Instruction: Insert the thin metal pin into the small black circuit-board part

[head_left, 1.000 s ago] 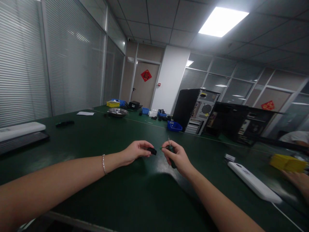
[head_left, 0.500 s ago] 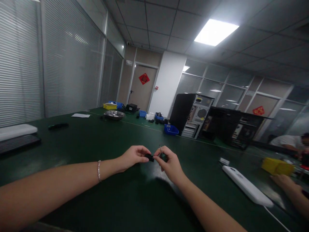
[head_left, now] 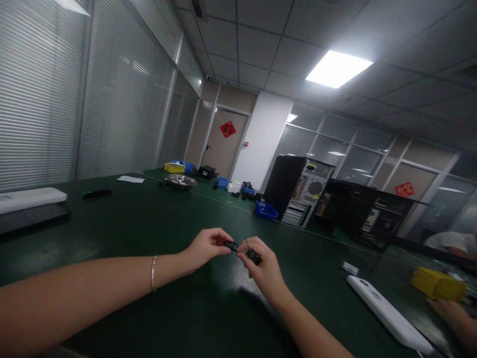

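Above the green tabletop (head_left: 179,313), my left hand (head_left: 203,250) pinches a small black part (head_left: 231,245) between thumb and fingers. Its face looks like a tiny circuit board, too blurred to be sure. My right hand (head_left: 265,263) is closed just to the right, its thumb and index fingertips at the part's right end. A slim tool with a thin metal shaft (head_left: 246,243) pokes up between the right fingers. Something dark and rounded (head_left: 254,256) sits within that hand, perhaps the tool's handle; the fingers partly hide it.
At right lies a white power strip (head_left: 387,313). Beyond it, a co-worker's hand (head_left: 452,313) rests by a yellow bin (head_left: 437,284). Computer cases (head_left: 288,186), a blue bin (head_left: 266,210) and a metal bowl (head_left: 180,182) stand farther back. A black keyboard (head_left: 33,219) is at left.
The camera view has tilted up slightly, so the scene sits lower. The small part has turned and shows more of its face. Both hands keep their hold close together.
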{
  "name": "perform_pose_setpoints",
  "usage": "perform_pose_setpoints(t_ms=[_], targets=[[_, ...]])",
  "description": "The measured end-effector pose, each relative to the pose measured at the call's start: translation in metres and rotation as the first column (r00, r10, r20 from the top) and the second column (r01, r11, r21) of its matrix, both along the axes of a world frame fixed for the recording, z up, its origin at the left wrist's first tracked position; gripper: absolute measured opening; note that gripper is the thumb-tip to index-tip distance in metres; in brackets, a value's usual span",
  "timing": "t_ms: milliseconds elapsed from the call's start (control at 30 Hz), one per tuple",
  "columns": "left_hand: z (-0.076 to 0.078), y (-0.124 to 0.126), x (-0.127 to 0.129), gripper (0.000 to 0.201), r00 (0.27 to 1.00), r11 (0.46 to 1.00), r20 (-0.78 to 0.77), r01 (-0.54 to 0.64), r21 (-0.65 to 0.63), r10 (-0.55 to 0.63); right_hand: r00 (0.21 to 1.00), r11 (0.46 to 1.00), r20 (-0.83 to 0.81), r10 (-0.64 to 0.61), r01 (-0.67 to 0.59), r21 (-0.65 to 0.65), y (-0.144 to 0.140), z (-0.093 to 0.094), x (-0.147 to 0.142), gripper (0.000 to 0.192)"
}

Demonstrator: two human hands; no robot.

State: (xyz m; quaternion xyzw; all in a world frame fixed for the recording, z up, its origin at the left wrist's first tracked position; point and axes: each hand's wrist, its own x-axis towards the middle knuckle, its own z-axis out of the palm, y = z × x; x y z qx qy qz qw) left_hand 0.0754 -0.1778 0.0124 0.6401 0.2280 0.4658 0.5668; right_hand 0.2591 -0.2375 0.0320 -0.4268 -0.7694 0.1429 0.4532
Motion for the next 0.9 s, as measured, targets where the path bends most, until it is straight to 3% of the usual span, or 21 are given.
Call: perform_pose_setpoints(t_ms=[267,533,700,900], targets=[[-0.0008,-0.0025,0.0032,0.028,1.0,1.0,0.01,0.02,0.004,-0.02,1.0,0.999,-0.005,-0.026,0.026,0.021,-0.0007,0.0003,-0.0006,0.008],[-0.0014,-0.0029,0.0041,0.028,0.999,1.0,-0.013,0.031,0.004,-0.031,0.998,0.997,-0.057,-0.04,0.036,-0.063,-0.0002,-0.0031,0.0009,0.007],[-0.0021,-0.0029,0.0043,0.027,0.999,0.999,-0.005,0.037,0.003,-0.037,0.974,0.989,-0.219,-0.051,0.018,-0.147,0.0029,-0.0043,0.0012,0.016],[-0.0026,-0.003,0.0029,0.027,0.999,0.999,-0.005,0.043,-0.003,-0.043,0.909,0.969,-0.418,0.001,-0.105,-0.225,0.0085,-0.0048,0.0046,0.029]])
